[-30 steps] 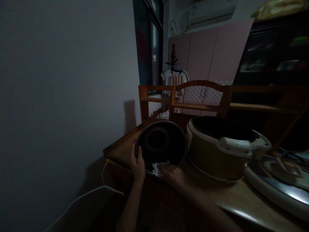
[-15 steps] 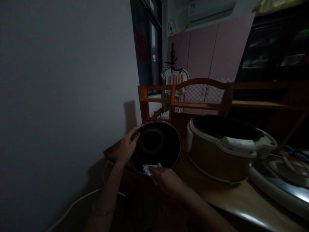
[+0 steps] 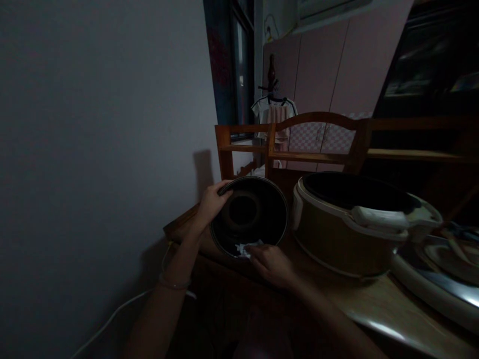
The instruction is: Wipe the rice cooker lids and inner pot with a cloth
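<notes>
A dark round inner pot [image 3: 271, 212] is tilted on the table with its mouth facing me. My left hand [image 3: 214, 202] grips its upper left rim, thumb over the edge. In my right hand [image 3: 272, 262] is a crumpled white tissue [image 3: 245, 248], pressed against the pot's lower rim; the fingertips are partly hidden behind it. To the right stands a large electric rice cooker [image 3: 337, 239] with a pale rim and handles, its lid off and its inside dark.
A silver and white lid [image 3: 430, 289] lies at the table's right. The wooden table [image 3: 359, 299] has a shelf rail [image 3: 310, 157] along its back. A white wall [image 3: 112, 149] rises close on the left, with a white cable [image 3: 119, 310] below.
The view has shifted, so most things sit slightly higher and farther right. My left hand still holds the pot, and my right hand keeps the tissue at the lower rim.
</notes>
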A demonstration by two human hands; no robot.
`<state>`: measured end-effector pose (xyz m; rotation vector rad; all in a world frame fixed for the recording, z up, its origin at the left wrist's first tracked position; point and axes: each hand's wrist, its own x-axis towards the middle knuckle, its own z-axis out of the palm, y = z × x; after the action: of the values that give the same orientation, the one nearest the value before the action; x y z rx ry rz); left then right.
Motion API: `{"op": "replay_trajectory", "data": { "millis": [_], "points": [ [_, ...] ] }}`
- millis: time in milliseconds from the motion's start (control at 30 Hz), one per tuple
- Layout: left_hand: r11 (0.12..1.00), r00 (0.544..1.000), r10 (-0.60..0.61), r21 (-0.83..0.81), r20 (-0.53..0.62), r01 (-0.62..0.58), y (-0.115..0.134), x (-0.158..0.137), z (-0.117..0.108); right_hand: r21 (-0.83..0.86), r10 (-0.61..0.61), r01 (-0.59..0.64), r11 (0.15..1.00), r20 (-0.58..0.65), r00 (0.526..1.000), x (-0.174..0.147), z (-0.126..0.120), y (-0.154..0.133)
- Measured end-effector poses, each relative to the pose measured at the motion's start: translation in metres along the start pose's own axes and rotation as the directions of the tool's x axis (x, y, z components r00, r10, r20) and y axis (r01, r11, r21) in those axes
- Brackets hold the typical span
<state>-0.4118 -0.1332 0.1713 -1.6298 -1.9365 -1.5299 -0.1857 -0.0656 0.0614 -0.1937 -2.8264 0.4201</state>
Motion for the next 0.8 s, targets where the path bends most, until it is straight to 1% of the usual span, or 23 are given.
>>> {"op": "replay_trajectory", "data": {
  "millis": [167,300,567,800],
  "points": [
    [0.999,1.000,0.006,-0.032,-0.012,-0.006,-0.0060,0.0004,0.0001,-0.056,0.011,-0.010,0.998,0.006,1.000,-0.0001,-0.0005,0.0006],
    [0.999,1.000,0.010,-0.042,0.005,-0.010,-0.0069,0.0021,-0.0007,-0.080,0.002,-0.002,0.997,0.002,1.000,0.0001,0.0009,-0.0009],
    [0.997,1.000,0.013,-0.070,0.025,-0.011,-0.0069,0.0050,-0.0008,-0.099,0.021,-0.020,0.995,0.002,1.000,0.0007,0.0003,-0.0036],
    [0.997,1.000,0.009,-0.083,0.029,-0.006,-0.0099,0.0070,0.0006,-0.089,0.001,-0.002,0.996,-0.014,1.000,0.0001,0.0012,-0.0042]
  ]
}}
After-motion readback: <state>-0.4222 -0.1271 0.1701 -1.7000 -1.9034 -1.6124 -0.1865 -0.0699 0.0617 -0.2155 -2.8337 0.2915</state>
